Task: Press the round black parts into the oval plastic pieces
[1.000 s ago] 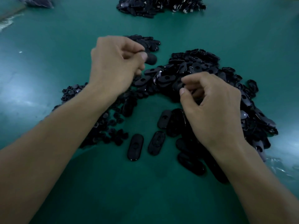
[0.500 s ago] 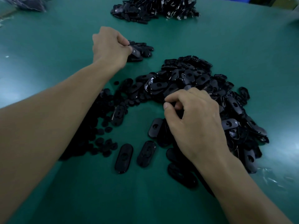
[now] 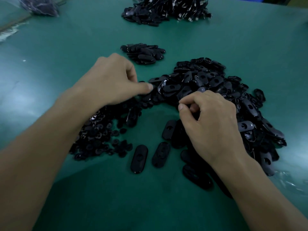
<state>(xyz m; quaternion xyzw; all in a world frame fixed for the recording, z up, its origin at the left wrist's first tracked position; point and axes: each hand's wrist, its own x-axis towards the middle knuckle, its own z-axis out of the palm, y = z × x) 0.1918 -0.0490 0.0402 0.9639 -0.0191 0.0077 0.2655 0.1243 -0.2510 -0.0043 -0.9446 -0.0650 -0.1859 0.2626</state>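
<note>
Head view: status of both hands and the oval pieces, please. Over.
Left hand curled at round black parts, grip unclear. Right hand curled at oval pieces pile, contents hidden. Two loose ovals lie near, untouched.

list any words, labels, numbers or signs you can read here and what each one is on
No text can be read.
Oval plastic pieces and round black parts: only moulded holes and glare, no lettering visible.
Far heap: the pale glints are too small and blurred to tell whether they are print.
</note>
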